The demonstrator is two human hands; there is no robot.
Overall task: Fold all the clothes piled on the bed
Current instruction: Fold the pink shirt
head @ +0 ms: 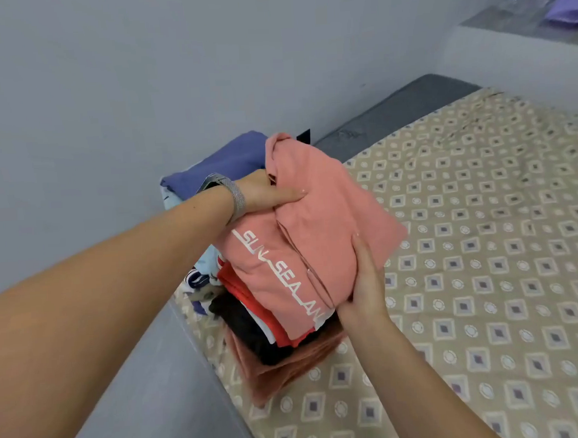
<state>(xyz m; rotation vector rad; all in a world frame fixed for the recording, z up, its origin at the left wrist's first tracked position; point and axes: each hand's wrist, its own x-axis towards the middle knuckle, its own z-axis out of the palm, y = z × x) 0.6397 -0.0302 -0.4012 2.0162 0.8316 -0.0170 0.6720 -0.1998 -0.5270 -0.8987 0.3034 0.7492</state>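
Atop stack (273, 333), both hands-gripped pink hoodie (314, 217)

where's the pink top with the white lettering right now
The pink top lies on the stack of folded clothes at the bed's left edge by the wall, left hand and right hand gripping it.
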